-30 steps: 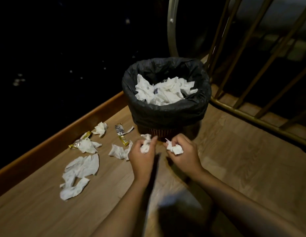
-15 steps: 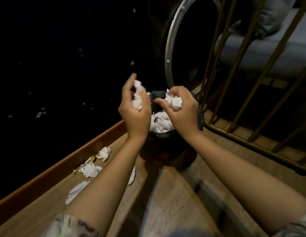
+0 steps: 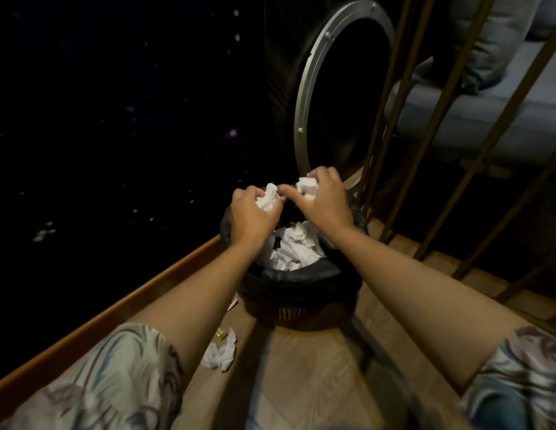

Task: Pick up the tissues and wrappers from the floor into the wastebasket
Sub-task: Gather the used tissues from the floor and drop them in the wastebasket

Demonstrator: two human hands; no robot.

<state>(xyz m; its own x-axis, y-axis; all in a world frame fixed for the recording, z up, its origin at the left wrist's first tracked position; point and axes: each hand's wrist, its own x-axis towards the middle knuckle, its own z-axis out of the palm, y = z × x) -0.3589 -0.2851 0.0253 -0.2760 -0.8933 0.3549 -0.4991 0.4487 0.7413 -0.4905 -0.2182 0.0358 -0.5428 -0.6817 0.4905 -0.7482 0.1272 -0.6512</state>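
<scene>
Both arms are stretched out over the wastebasket (image 3: 301, 280), which stands on the wooden floor (image 3: 317, 383) in the corner where the low wooden ledge (image 3: 115, 308) on the left meets the metal railing (image 3: 450, 119) on the right. The left hand (image 3: 250, 214) has its fingers curled shut around a crumpled tissue (image 3: 267, 198), and the right hand (image 3: 324, 200) pinches a second wad of tissue (image 3: 307, 187) in closed fingertips; the two hands are just beside each other, almost touching, and sit over the far half of the basket's mouth. I'd say they are held that high and that central so that whatever is let go drops straight into the black liner (image 3: 304, 276) rather than rolling off the rim. The basket is already heaped with white paper (image 3: 289, 252), which is probably why the hands hang above the pile instead of pushing down into it. Neither wad has been released yet, as far as I can see. On the floor, near the left forearm, another crumpled tissue on the floor (image 3: 220, 355) lies with a small gold wrapper (image 3: 221, 334) just beside it, so the job looks unfinished; more may lie hidden under the arm, but I cannot tell.
</scene>
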